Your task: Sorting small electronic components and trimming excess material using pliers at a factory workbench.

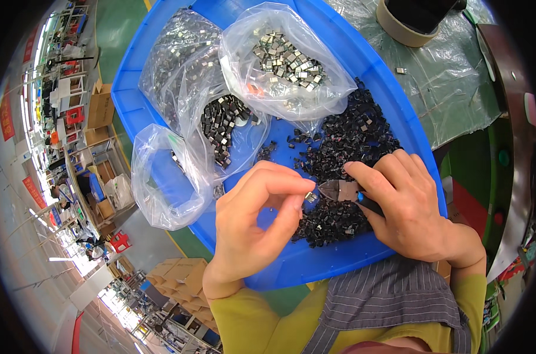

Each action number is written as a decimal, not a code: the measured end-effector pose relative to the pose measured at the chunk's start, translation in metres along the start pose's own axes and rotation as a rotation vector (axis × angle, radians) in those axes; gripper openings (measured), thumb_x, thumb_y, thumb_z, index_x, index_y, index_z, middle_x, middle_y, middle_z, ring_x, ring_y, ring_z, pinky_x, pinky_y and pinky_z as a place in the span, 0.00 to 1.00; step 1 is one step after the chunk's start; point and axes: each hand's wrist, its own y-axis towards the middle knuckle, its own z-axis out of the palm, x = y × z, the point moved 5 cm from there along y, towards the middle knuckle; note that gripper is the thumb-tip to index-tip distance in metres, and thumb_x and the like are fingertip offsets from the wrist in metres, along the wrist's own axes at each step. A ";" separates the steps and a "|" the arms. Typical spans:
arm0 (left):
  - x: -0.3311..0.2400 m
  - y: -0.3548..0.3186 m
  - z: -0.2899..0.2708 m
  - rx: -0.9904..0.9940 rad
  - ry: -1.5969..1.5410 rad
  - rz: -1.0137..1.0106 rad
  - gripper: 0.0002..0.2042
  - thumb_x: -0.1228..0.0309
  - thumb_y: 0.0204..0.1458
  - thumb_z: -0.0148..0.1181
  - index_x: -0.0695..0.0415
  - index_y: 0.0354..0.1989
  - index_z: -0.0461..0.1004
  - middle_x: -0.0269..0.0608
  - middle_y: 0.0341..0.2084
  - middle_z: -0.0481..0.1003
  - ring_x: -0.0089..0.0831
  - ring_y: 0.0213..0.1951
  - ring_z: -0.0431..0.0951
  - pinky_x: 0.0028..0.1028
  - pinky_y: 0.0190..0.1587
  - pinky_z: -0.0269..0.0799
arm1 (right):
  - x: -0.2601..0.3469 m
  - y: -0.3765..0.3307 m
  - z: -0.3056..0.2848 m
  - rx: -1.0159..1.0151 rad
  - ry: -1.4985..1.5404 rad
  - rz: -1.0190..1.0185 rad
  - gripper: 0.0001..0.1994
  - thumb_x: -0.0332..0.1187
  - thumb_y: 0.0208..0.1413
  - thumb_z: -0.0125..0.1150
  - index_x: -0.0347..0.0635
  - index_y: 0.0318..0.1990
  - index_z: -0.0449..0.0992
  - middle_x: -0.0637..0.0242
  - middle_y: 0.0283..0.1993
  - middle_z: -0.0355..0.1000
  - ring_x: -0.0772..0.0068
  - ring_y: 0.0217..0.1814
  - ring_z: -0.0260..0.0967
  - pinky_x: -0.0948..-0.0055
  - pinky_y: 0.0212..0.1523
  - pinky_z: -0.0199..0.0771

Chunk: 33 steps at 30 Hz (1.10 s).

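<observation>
A small metal connector (310, 197) is pinched in the grip of the left hand (249, 219), at eight o'clock from the tip of pliers (342, 190), which are clamped in the grip of the right hand (407, 206) over black pieces (355, 138) in a blue tray (306, 272).

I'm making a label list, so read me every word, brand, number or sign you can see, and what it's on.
Nothing reads clearly enough to quote.
Upper red hanging banner, far left: yellowish characters, too small and blurred.
Lower red hanging banner: pale marks, too blurred.
Grey metal cutters with black-and-blue grips, in the right hand: no readable marking.
Clear plastic bag of metal pieces: none visible.
</observation>
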 end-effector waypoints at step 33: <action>-0.001 0.000 0.002 0.010 0.144 0.028 0.10 0.88 0.49 0.58 0.63 0.39 0.76 0.42 0.33 0.76 0.24 0.28 0.78 0.23 0.29 0.74 | 0.000 -0.004 0.006 0.081 -0.070 -0.028 0.31 0.23 0.32 0.71 0.43 0.52 0.74 0.65 0.33 0.63 0.60 0.35 0.62 0.62 0.35 0.57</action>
